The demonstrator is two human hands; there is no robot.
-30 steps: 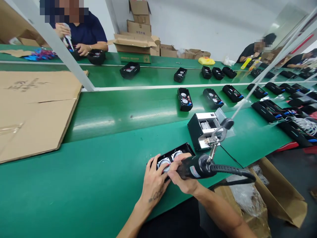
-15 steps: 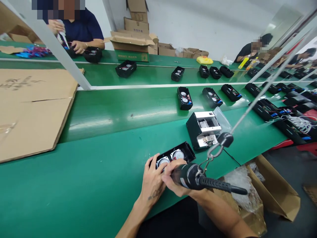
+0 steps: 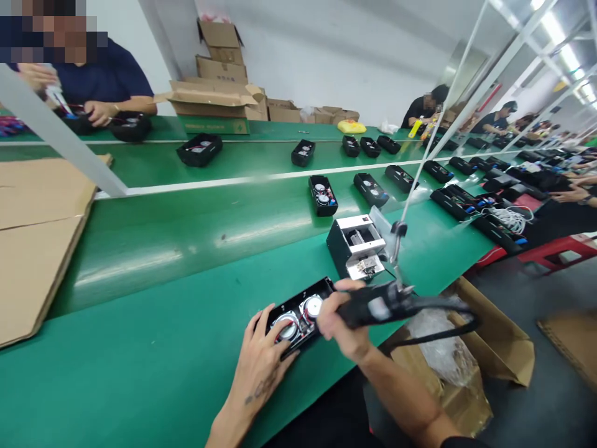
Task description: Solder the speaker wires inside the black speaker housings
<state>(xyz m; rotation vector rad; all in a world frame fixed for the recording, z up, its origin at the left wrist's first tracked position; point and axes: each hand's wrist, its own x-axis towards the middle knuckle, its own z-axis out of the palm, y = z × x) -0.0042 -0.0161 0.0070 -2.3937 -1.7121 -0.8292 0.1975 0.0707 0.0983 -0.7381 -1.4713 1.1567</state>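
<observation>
A black open housing (image 3: 305,292) with two round silver speakers and red wires lies slanted on the green bench mat. My left hand (image 3: 263,351) grips its left end, thumb on the near wall and fingers over the far side. My right hand (image 3: 342,317) is wrapped round a black power screwdriver (image 3: 373,305), held nearly level at the housing's right end; its tip is hidden. The tool hangs by a metal hook from a cord. Just behind stands a black and white machine (image 3: 357,242) with an open front.
Cardboard (image 3: 41,230) lies at the left beside a white post (image 3: 69,134). More black housings (image 3: 323,196) sit on the green conveyor. Co-workers sit across and to the right. An open carton (image 3: 499,342) stands below the bench's right edge.
The view has turned to the right. My right hand has moved the screwdriver away from my left hand to the housing's right end, uncovering both speakers. My left hand still holds the left end.
</observation>
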